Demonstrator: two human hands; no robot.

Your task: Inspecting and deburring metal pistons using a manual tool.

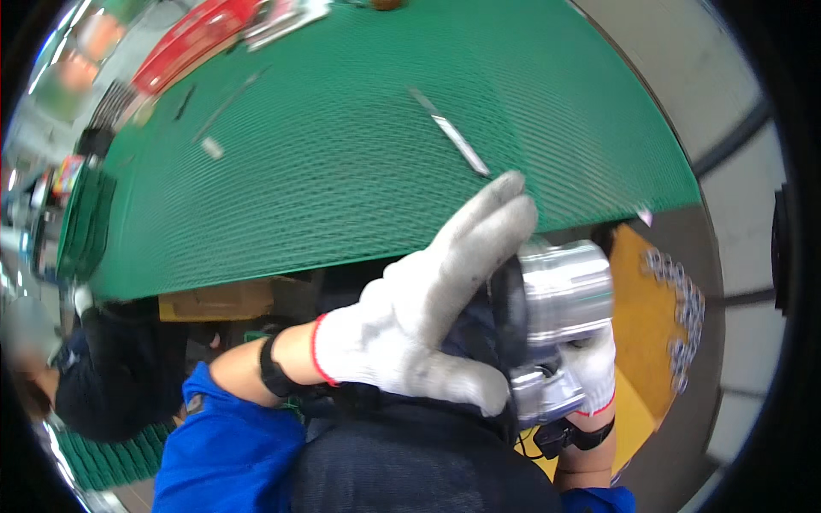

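Note:
My left hand [436,291], in a white knitted glove with a red cuff edge, is open, its fingers straight and thumb spread. Its palm side faces a black ring-shaped rim [510,312] on a shiny, turned metal cylinder [569,286]; whether it touches the rim I cannot tell. A smaller metal section [547,393] sits at the near end of this part. My right hand [596,368], gloved alike, grips the part from its right side and underneath, with most of its fingers hidden. Beyond my left fingertips a slim silver tool with a narrow tip [457,141] lies on the table.
A green ribbed mat covers the table [325,179]. On it are a small pale block [212,148] and thin rods. A red tray [192,43] stands far left. Right of the part, metal rings [684,299] lie on a brown board [637,316]. Another person [111,368] sits at left.

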